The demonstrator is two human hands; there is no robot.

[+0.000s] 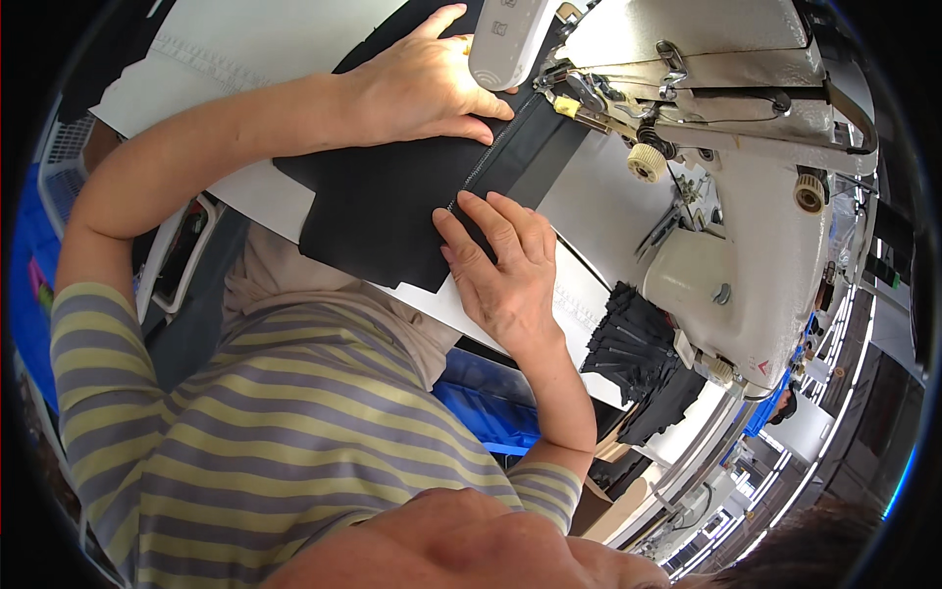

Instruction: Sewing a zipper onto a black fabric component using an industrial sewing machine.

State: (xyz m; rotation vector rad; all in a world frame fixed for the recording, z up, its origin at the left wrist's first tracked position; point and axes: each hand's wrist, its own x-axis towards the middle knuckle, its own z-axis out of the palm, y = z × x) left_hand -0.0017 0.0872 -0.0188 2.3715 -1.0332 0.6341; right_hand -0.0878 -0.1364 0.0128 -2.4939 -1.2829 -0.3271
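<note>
black cloth point(378, 211) left of the machine point(775, 226) | left hand point(422, 88) spread on it, nearer the needle end | right hand point(505, 265) fingertips on the seam point(479, 175), can't tell if pinching | uneven pull could skew it imo

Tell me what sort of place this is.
Most likely a sewing workshop: there's a white sewing machine, seamed black fabric at its stitching end, and a bunch of black fabric pieces beside the machine.
</note>
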